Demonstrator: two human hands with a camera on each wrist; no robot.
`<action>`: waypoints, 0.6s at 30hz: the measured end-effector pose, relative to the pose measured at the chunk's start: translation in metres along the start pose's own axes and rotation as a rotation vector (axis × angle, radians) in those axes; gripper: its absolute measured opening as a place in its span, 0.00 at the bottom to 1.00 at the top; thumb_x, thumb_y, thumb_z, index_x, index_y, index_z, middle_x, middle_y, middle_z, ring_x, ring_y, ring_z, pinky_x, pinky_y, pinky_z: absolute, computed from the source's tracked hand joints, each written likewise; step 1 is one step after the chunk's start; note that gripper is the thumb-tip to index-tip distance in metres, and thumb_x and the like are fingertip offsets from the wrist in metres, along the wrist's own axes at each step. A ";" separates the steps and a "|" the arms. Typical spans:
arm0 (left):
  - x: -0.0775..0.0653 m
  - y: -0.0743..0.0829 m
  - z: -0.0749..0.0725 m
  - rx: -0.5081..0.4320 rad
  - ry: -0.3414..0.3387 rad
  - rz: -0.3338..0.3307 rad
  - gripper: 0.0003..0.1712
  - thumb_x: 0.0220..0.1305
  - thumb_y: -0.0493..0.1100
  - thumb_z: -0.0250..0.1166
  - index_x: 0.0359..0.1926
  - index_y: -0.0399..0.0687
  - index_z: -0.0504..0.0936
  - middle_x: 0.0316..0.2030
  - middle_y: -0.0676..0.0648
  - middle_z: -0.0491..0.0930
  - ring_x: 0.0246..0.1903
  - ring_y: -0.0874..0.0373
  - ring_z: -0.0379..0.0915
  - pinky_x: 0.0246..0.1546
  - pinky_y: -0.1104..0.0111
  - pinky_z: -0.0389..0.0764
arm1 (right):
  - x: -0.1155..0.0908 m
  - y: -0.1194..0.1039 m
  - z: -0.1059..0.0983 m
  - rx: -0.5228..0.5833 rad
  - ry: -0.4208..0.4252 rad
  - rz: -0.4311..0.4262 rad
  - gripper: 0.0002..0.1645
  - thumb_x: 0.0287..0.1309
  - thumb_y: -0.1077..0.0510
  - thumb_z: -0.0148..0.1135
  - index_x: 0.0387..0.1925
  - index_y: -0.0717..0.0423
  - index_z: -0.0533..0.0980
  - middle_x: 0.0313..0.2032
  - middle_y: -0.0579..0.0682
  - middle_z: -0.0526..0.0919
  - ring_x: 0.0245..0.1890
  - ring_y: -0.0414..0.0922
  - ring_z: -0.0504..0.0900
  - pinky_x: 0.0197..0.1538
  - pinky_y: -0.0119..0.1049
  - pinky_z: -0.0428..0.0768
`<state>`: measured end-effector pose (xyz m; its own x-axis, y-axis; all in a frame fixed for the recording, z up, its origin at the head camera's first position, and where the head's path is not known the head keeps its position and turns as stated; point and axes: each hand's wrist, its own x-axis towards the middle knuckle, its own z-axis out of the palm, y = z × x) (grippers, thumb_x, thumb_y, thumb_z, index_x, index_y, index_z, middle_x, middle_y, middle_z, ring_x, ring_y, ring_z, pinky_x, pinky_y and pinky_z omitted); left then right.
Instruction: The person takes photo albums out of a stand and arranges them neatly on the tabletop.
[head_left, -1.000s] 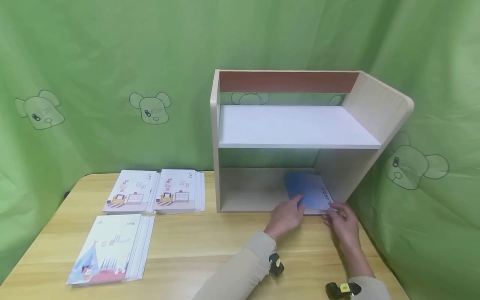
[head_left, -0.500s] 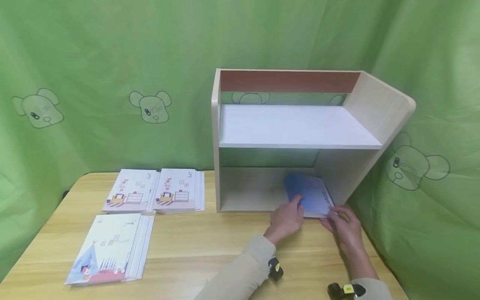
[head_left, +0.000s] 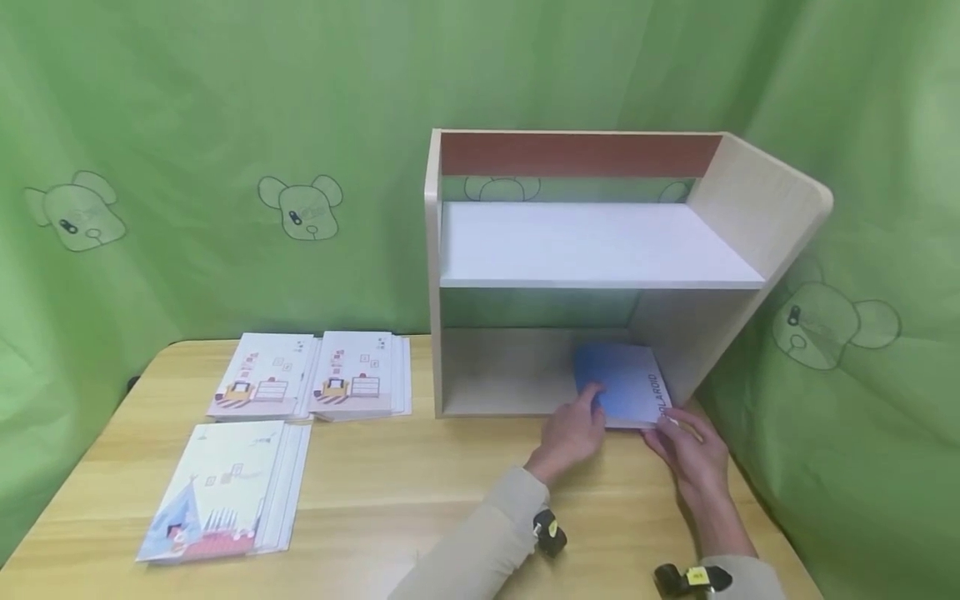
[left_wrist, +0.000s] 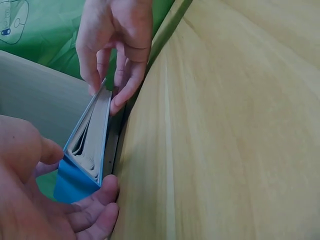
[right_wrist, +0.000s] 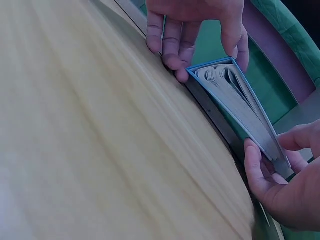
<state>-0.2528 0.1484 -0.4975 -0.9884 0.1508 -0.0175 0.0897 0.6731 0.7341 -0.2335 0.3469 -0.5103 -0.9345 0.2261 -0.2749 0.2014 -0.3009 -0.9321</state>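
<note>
A blue-and-white photo album with dark lettering lies at the right end of the shelf unit's lower compartment, near the right side panel. Its front edge sticks out slightly past the shelf. My left hand grips the blue spine side, thumb on the cover and fingers below. On the opposite corner, my right hand pinches the album between thumb and fingers. Both wrist views show the album's bottom edge, its pages fanned wider at the opening than at the spine.
The wooden shelf unit has a white upper board and stands on the table against a green curtain. To its left lie several illustrated albums, in three stacks: back left, back right and front.
The album has shifted slightly right on the lower shelf, toward the side panel. Both hands keep hold of it. The head view has tilted a little.
</note>
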 end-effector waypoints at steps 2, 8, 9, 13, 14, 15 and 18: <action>0.000 -0.001 -0.002 -0.027 -0.006 0.013 0.24 0.79 0.51 0.50 0.71 0.75 0.68 0.17 0.50 0.68 0.16 0.57 0.64 0.14 0.66 0.66 | -0.003 -0.001 0.001 0.009 -0.002 -0.006 0.31 0.66 0.65 0.67 0.68 0.61 0.68 0.49 0.49 0.77 0.43 0.43 0.88 0.58 0.37 0.82; -0.001 -0.011 -0.008 -0.201 -0.034 0.116 0.27 0.76 0.45 0.54 0.72 0.67 0.69 0.51 0.39 0.83 0.46 0.49 0.77 0.38 0.62 0.80 | -0.012 -0.003 0.005 0.015 -0.002 -0.021 0.26 0.65 0.64 0.68 0.63 0.59 0.72 0.49 0.50 0.77 0.44 0.44 0.88 0.58 0.38 0.82; -0.002 -0.013 -0.007 -0.253 -0.038 0.122 0.27 0.74 0.44 0.55 0.72 0.66 0.70 0.55 0.38 0.81 0.47 0.49 0.75 0.39 0.62 0.80 | -0.014 -0.002 0.005 0.009 -0.001 -0.025 0.25 0.65 0.64 0.68 0.62 0.59 0.73 0.49 0.51 0.77 0.43 0.44 0.88 0.58 0.37 0.82; -0.005 -0.023 -0.006 -0.428 -0.015 0.130 0.28 0.70 0.42 0.59 0.69 0.66 0.74 0.55 0.37 0.75 0.40 0.56 0.70 0.32 0.67 0.77 | -0.020 -0.001 0.008 -0.009 -0.023 -0.043 0.23 0.66 0.64 0.68 0.60 0.59 0.74 0.50 0.51 0.76 0.43 0.44 0.88 0.58 0.37 0.82; -0.006 -0.025 -0.006 -0.457 -0.001 0.137 0.28 0.69 0.41 0.60 0.68 0.66 0.75 0.54 0.39 0.74 0.38 0.57 0.68 0.31 0.68 0.76 | -0.021 -0.002 0.009 -0.012 -0.031 -0.052 0.22 0.66 0.64 0.67 0.60 0.59 0.74 0.50 0.51 0.76 0.44 0.44 0.88 0.57 0.37 0.83; -0.006 -0.026 -0.006 -0.475 0.012 0.145 0.28 0.68 0.41 0.61 0.67 0.66 0.75 0.52 0.40 0.74 0.36 0.59 0.67 0.30 0.70 0.75 | -0.022 -0.002 0.009 -0.011 -0.040 -0.059 0.22 0.66 0.64 0.67 0.59 0.60 0.74 0.49 0.51 0.77 0.44 0.44 0.88 0.57 0.38 0.83; -0.008 -0.027 -0.008 -0.513 0.030 0.160 0.28 0.67 0.40 0.62 0.66 0.67 0.76 0.47 0.44 0.71 0.31 0.61 0.67 0.26 0.72 0.74 | -0.027 -0.004 0.010 0.000 -0.068 -0.074 0.23 0.65 0.64 0.68 0.60 0.59 0.73 0.48 0.51 0.79 0.45 0.44 0.88 0.58 0.38 0.82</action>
<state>-0.2481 0.1230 -0.5114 -0.9711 0.1966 0.1354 0.1752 0.2018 0.9636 -0.2123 0.3333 -0.4969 -0.9646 0.1845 -0.1882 0.1305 -0.2861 -0.9493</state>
